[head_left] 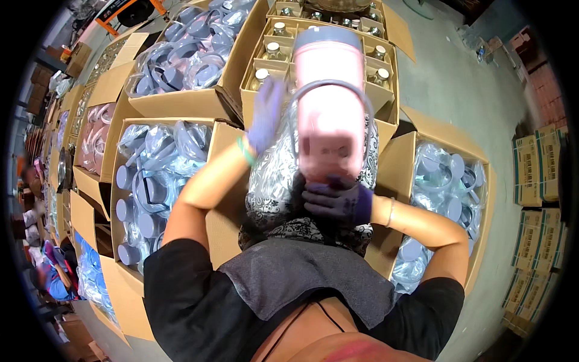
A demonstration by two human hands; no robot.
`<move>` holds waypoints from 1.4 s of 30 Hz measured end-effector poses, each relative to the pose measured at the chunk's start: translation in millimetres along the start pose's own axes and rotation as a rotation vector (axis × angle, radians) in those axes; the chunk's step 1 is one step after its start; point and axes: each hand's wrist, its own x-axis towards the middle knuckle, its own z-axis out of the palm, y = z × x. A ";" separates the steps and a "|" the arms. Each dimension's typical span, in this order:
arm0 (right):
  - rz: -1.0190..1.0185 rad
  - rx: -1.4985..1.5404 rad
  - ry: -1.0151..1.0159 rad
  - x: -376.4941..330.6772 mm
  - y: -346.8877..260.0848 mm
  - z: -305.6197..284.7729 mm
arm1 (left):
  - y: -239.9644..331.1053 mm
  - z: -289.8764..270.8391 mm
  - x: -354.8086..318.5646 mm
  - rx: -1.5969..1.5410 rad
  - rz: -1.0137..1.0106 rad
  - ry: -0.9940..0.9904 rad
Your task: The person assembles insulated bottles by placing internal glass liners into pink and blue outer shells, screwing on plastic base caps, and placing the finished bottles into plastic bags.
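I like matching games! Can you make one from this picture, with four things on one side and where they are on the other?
Things:
1. pink bottle
2. box of glass jars
3. left hand
4. stacked printed cartons

Places:
A. far right, on the floor
B. centre, gripped from below by the right hand
C. top, behind the bottle
D. raised beside the bottle's grey handle, in a purple glove

Pairs: 1-B, 2-C, 3-D, 4-A
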 end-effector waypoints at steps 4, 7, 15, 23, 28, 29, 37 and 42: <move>0.212 1.064 0.165 8.3 -8.9 83.4 | 20.3 3.6 131.8 -0.601 -0.246 -0.150; 0.576 1.644 0.257 9.8 -19.9 125.0 | 35.8 22.1 145.9 0.037 0.282 -0.237; 0.003 0.100 0.132 7.1 -31.0 8.9 | 17.8 15.1 132.4 0.355 0.460 -0.204; 0.415 0.066 0.797 62.9 123.2 -164.8 | 79.1 -1.8 103.3 -0.187 0.063 -0.277; 0.473 0.215 0.746 66.5 174.0 -138.8 | 57.5 -4.1 116.7 -0.262 0.097 -0.221; 0.529 0.408 0.792 55.4 192.0 -127.2 | 70.9 -6.8 114.1 -0.043 0.189 -0.238; 0.423 0.567 1.016 54.5 208.5 -115.5 | 113.0 -15.9 95.1 0.108 0.354 -0.036; 0.625 0.732 0.653 15.8 254.1 -76.1 | 166.4 6.1 87.1 0.485 0.065 -0.043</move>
